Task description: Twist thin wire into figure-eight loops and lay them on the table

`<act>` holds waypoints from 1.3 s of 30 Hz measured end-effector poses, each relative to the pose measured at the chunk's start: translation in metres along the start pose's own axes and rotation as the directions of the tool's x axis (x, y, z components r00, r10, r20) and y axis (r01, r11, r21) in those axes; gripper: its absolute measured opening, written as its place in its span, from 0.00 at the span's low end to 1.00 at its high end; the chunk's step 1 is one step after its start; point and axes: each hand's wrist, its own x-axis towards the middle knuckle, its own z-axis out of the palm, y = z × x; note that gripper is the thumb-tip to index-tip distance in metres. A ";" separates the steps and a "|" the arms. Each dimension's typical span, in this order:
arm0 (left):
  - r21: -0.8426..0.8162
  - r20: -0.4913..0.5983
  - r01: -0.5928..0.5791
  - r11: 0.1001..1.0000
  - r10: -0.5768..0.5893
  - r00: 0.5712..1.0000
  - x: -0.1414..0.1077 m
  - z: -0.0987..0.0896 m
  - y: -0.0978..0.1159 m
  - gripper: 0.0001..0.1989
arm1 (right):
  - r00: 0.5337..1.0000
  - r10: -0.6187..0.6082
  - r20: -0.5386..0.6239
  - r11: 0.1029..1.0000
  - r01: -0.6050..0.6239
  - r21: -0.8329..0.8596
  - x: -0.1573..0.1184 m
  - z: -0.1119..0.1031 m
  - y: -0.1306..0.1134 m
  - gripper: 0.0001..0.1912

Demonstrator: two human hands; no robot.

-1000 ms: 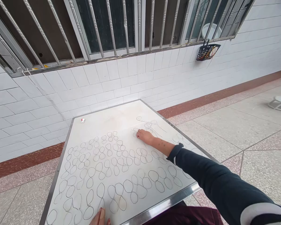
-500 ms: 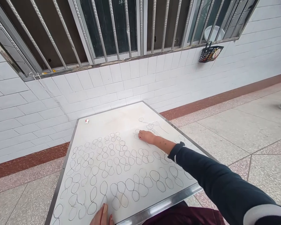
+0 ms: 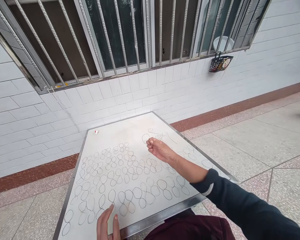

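Observation:
Rows of thin dark figure-eight loops (image 3: 111, 196) lie across a white table (image 3: 120, 133) with a metal edge. My right hand (image 3: 160, 149) is pinched on one thin loop (image 3: 146, 138), held over the far right part of the table. Several looser, tangled loops (image 3: 165, 136) are just beyond that hand. At the near edge, my left hand (image 3: 108, 221) has its thumb and fingers apart, close to the nearest row, and holds nothing.
A small white and red object (image 3: 96, 132) sits at the table's far left corner. Behind the table is a white tiled wall (image 3: 140, 86) with a barred window. A black patterned basket (image 3: 220, 64) hangs at the right, below a white basin (image 3: 223, 43).
My right hand has lifted off the table with a loop in its fingers. My left hand has spread its fingers and moved slightly up. The view has shifted a little.

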 end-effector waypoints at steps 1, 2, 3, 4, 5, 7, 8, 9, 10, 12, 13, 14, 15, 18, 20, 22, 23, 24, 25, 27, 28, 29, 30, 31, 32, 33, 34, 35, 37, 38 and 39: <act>-0.084 0.073 0.146 0.986 -0.140 0.987 0.007 0.001 0.023 0.15 | 1.000 0.003 0.015 0.997 -0.004 0.075 -0.014 0.012 -0.009 0.15; -0.179 0.165 0.261 0.949 -0.233 0.959 0.014 0.002 0.046 0.18 | 0.999 0.009 0.035 0.990 -0.014 0.140 -0.028 0.024 -0.017 0.15; -0.280 0.265 0.328 0.902 -0.256 0.930 0.021 0.004 0.068 0.20 | 0.998 0.016 0.058 0.978 -0.028 0.208 -0.042 0.036 -0.025 0.15; -0.349 0.360 0.381 0.856 -0.254 0.898 0.027 0.006 0.088 0.23 | 0.996 0.021 0.086 0.952 -0.047 0.303 -0.055 0.048 -0.032 0.14; -0.406 0.424 0.420 0.812 -0.240 0.873 0.031 0.009 0.105 0.23 | 0.993 0.025 0.120 0.892 -0.076 0.446 -0.066 0.058 -0.038 0.12; -0.488 0.538 0.503 0.714 -0.208 0.817 0.030 0.012 0.132 0.24 | 0.988 -0.001 0.153 0.772 -0.097 0.628 -0.086 0.075 -0.050 0.10; -0.528 0.563 0.534 0.660 -0.199 0.802 0.026 0.013 0.141 0.23 | 0.988 -0.014 0.155 0.730 -0.096 0.677 -0.094 0.082 -0.054 0.09; -0.568 0.580 0.558 0.605 -0.187 0.793 0.020 0.013 0.148 0.23 | 0.988 -0.023 0.151 0.710 -0.090 0.699 -0.101 0.087 -0.058 0.09; -0.605 0.584 0.573 0.553 -0.182 0.791 0.012 0.011 0.153 0.22 | 0.989 -0.024 0.149 0.698 -0.090 0.711 -0.107 0.092 -0.060 0.08; -0.662 0.568 0.581 0.474 -0.190 0.801 -0.004 0.006 0.159 0.21 | 0.989 -0.003 0.151 0.670 -0.110 0.734 -0.119 0.098 -0.064 0.09; -0.681 0.556 0.578 0.449 -0.197 0.808 -0.010 0.003 0.161 0.20 | 0.987 0.017 0.159 0.652 -0.131 0.747 -0.124 0.101 -0.065 0.09; -0.694 0.546 0.574 0.435 -0.203 0.813 -0.015 0.000 0.163 0.20 | 0.985 0.040 0.170 0.630 -0.157 0.761 -0.129 0.104 -0.065 0.09; -0.701 0.540 0.571 0.427 -0.205 0.816 -0.018 -0.004 0.164 0.20 | 0.980 0.062 0.187 0.606 -0.186 0.774 -0.134 0.107 -0.066 0.09; -0.711 0.521 0.556 0.431 -0.208 0.828 -0.023 -0.012 0.166 0.19 | 0.962 0.114 0.248 0.539 -0.269 0.798 -0.145 0.116 -0.067 0.08; -0.713 0.507 0.542 0.444 -0.208 0.837 -0.024 -0.017 0.166 0.18 | 0.953 0.122 0.276 0.508 -0.299 0.808 -0.151 0.121 -0.068 0.08; -0.711 0.508 0.534 0.457 -0.191 0.840 -0.027 -0.020 0.165 0.19 | 0.953 0.119 0.277 0.496 -0.299 0.815 -0.155 0.126 -0.068 0.08; -0.708 0.513 0.531 0.465 -0.177 0.840 -0.029 -0.021 0.165 0.21 | 0.956 0.116 0.269 0.498 -0.290 0.817 -0.156 0.127 -0.067 0.08; -0.707 0.513 0.523 0.477 -0.164 0.843 -0.031 -0.022 0.164 0.23 | 0.959 0.115 0.258 0.504 -0.280 0.817 -0.158 0.129 -0.067 0.07; -0.707 0.504 0.509 0.492 -0.154 0.850 -0.034 -0.022 0.164 0.24 | 0.962 0.116 0.246 0.514 -0.270 0.814 -0.159 0.130 -0.067 0.07; -0.708 0.456 0.463 0.533 -0.155 0.876 -0.038 -0.021 0.165 0.27 | 0.965 0.124 0.230 0.543 -0.260 0.799 -0.162 0.132 -0.068 0.08; -0.710 0.416 0.433 0.555 -0.165 0.894 -0.041 -0.021 0.165 0.28 | 0.966 0.129 0.222 0.563 -0.256 0.786 -0.163 0.133 -0.069 0.09; -0.712 0.373 0.405 0.574 -0.179 0.910 -0.042 -0.020 0.166 0.27 | 0.967 0.133 0.218 0.586 -0.254 0.770 -0.164 0.135 -0.070 0.10; -0.713 0.335 0.382 0.588 -0.194 0.922 -0.044 -0.019 0.166 0.26 | 0.968 0.133 0.214 0.612 -0.250 0.750 -0.166 0.137 -0.070 0.11; -0.716 0.305 0.367 0.594 -0.207 0.930 -0.045 -0.019 0.167 0.25 | 0.969 0.130 0.212 0.639 -0.245 0.729 -0.167 0.138 -0.071 0.11; -0.721 0.286 0.358 0.593 -0.217 0.933 -0.046 -0.019 0.167 0.24 | 0.969 0.123 0.213 0.664 -0.240 0.708 -0.168 0.140 -0.072 0.12; -0.729 0.275 0.354 0.586 -0.224 0.935 -0.046 -0.019 0.167 0.23 | 0.970 0.112 0.214 0.685 -0.232 0.691 -0.168 0.141 -0.072 0.12; -0.737 0.271 0.353 0.576 -0.227 0.936 -0.047 -0.020 0.166 0.23 | 0.972 0.101 0.213 0.703 -0.222 0.676 -0.169 0.142 -0.072 0.12; -0.743 0.269 0.353 0.569 -0.230 0.935 -0.046 -0.020 0.165 0.23 | 0.974 0.087 0.210 0.720 -0.207 0.662 -0.169 0.142 -0.071 0.12; -0.742 0.264 0.352 0.571 -0.234 0.936 -0.045 -0.021 0.164 0.22 | 0.978 0.053 0.203 0.766 -0.170 0.619 -0.169 0.139 -0.068 0.11; -0.736 0.256 0.348 0.581 -0.237 0.937 -0.045 -0.022 0.163 0.22 | 0.978 0.034 0.205 0.797 -0.150 0.585 -0.169 0.137 -0.067 0.11; -0.728 0.241 0.338 0.597 -0.238 0.941 -0.044 -0.023 0.162 0.21 | 0.975 0.020 0.223 0.827 -0.141 0.544 -0.169 0.134 -0.065 0.12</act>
